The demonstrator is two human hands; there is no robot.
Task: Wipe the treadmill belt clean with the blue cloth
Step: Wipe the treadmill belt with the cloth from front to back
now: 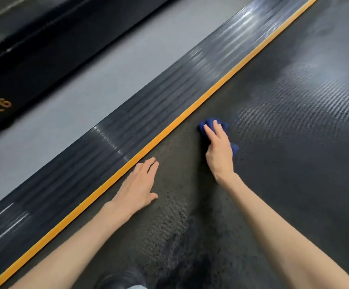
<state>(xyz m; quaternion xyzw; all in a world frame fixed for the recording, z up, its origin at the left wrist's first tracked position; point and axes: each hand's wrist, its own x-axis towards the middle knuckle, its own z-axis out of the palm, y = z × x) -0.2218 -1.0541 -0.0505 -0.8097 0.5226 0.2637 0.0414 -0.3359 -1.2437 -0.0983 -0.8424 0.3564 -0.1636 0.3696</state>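
Note:
The dark textured treadmill belt (284,142) fills the right and lower part of the view. A crumpled blue cloth (206,125) lies on it near the orange edge stripe. My right hand (219,149) presses down on the cloth with straight fingers; blue fabric shows past the fingertips and at the right of the palm. My left hand (138,186) rests flat on the belt beside the stripe, fingers straight, holding nothing. Dark wet-looking speckles mark the belt near the bottom centre.
An orange stripe (190,115) borders the belt's left edge. Beyond it runs a ribbed dark side rail (127,130), then grey floor (86,80) and a black machine base (23,65) with orange lettering. A dark shoe (119,278) shows at the bottom edge.

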